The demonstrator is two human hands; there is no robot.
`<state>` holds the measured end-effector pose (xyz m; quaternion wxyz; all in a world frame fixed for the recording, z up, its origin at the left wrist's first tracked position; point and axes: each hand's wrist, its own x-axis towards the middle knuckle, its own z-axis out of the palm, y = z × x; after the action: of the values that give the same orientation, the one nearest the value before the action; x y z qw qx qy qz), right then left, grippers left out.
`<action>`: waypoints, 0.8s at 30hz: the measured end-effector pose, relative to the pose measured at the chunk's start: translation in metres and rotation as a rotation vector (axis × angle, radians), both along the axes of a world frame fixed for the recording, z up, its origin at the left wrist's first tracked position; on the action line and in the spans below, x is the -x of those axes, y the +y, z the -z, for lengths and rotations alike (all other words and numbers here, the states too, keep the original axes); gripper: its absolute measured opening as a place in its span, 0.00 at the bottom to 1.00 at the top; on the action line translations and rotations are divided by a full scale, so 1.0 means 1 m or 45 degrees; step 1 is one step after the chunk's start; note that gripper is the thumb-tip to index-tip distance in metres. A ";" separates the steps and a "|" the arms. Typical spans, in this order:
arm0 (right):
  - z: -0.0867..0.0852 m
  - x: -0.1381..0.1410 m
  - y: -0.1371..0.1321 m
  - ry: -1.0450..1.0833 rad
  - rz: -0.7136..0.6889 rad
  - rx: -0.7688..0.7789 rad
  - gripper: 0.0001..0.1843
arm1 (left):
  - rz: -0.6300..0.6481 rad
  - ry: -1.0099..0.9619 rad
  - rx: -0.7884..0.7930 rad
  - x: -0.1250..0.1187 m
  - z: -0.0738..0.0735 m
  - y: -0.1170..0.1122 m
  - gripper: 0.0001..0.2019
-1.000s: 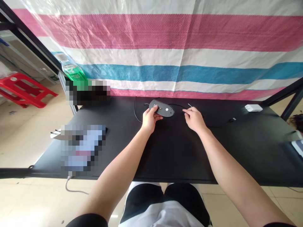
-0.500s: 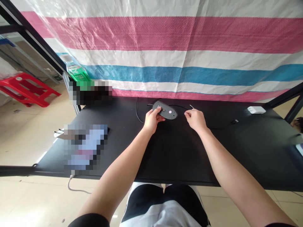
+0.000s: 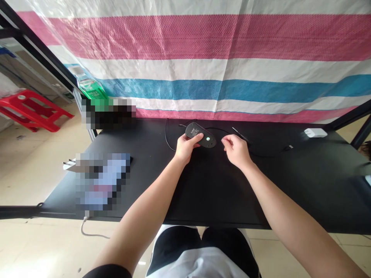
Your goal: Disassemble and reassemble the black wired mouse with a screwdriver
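Note:
A black computer mouse (image 3: 206,142) is held underside up, its printed label and a small round sticker showing. My left hand (image 3: 185,147) grips its left end, thumb across the underside and fingers beneath. To the right of the mouse and apart from it, my right hand (image 3: 235,150) is closed in a pinch. Whatever may be between those fingertips is too small to make out. Just behind the right hand a thin dark rod with a pale tip, like a screwdriver (image 3: 239,133), shows partly; the hand hides its other end. A black cable (image 3: 166,136) runs around the mouse.
The black table (image 3: 150,185) bears a cable plug (image 3: 289,147) and a white charger (image 3: 315,133) on the right. A blurred phone (image 3: 108,181) lies on the left. A green-labelled bottle (image 3: 93,90) stands at the back left, before a striped sheet (image 3: 185,38).
My left thumb has shifted along the mouse's underside, baring more of the label. My right hand has moved slightly left and down, and more of the thin rod behind it shows.

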<state>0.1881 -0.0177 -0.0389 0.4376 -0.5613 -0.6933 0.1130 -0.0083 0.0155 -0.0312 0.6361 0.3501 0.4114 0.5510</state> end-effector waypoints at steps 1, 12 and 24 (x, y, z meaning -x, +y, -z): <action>-0.002 0.004 -0.003 0.012 -0.023 0.006 0.11 | 0.008 0.009 -0.003 0.000 0.000 0.000 0.21; -0.005 0.017 -0.010 0.103 -0.129 0.114 0.14 | -0.037 0.151 0.008 -0.003 -0.002 -0.005 0.17; 0.000 0.015 -0.006 0.003 -0.108 0.130 0.10 | 0.051 0.239 -0.012 -0.004 -0.007 -0.007 0.13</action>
<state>0.1730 -0.0235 -0.0386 0.4042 -0.5528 -0.7092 0.1673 -0.0042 0.0083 -0.0242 0.6041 0.4113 0.4596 0.5048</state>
